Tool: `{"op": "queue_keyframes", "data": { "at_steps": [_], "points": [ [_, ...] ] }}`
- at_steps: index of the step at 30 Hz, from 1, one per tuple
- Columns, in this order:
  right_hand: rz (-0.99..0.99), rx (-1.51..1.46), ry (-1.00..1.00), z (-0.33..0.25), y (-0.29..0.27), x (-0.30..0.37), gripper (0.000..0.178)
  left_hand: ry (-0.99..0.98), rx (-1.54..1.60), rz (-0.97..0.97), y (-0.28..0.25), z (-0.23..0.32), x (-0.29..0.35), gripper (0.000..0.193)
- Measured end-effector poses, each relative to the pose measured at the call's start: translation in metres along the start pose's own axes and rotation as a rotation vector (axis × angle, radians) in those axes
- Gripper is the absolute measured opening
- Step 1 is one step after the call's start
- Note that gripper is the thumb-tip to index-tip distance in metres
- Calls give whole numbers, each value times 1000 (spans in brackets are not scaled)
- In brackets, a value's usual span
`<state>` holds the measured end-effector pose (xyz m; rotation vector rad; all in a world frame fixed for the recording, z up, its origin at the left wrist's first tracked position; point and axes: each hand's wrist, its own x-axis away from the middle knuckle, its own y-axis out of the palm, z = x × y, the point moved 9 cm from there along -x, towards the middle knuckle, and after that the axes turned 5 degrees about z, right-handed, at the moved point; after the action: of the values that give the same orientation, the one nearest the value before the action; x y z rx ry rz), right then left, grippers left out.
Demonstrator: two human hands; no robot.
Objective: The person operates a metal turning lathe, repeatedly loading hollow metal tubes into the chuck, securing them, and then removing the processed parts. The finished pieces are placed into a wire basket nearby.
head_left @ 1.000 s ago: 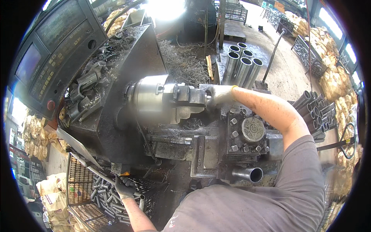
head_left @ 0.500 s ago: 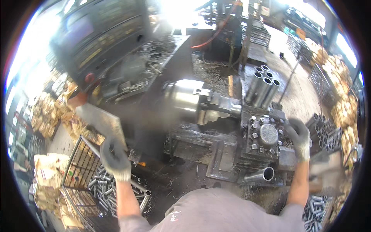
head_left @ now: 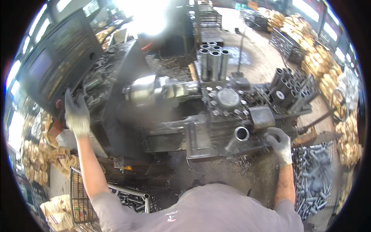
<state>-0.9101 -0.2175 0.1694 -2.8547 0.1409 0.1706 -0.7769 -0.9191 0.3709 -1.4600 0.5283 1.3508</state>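
Observation:
My left hand (head_left: 77,117), in a pale work glove with a grey palm, reaches up to the lower edge of the lathe's dark control panel (head_left: 54,65). Its fingers are stretched out and hold nothing. On the right, my gloved right hand (head_left: 279,146) is curled beside the lathe carriage, just below a metal block (head_left: 261,118); whatever its fingers close on is hidden. Between the hands are the shiny lathe chuck (head_left: 142,91), partly blurred, and the square tool post (head_left: 228,98) with bolts around its top. A metal tube (head_left: 236,140) leans on the carriage, left of my right hand.
Upright steel tubes (head_left: 215,63) stand behind the tool post, and more tubes (head_left: 290,87) are stacked to the right. Wire baskets of short cut pieces (head_left: 315,178) sit at lower right and lower left (head_left: 83,193). Filled sacks (head_left: 309,58) line the right side.
The view has swung to the right. My left hand has moved up to the control panel. My right hand has gone from beside the tool post to below the block at the carriage's near side.

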Motion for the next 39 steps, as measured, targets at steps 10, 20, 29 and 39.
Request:
{"op": "queue_keyframes", "data": {
  "at_steps": [10,20,29,39],
  "points": [
    [-396,43,42,76,68,-1,54,-910,149,-1022,-100,-1,615,37],
    [-662,271,-169,84,184,15,32,-664,-427,-1666,-392,-27,933,32],
    [-1325,369,-786,-13,307,394,29,-2077,-133,-496,-579,106,908,47],
    [-2488,50,-1448,-62,165,817,38,-2217,-829,-664,-778,319,1171,27]
  ]
}}
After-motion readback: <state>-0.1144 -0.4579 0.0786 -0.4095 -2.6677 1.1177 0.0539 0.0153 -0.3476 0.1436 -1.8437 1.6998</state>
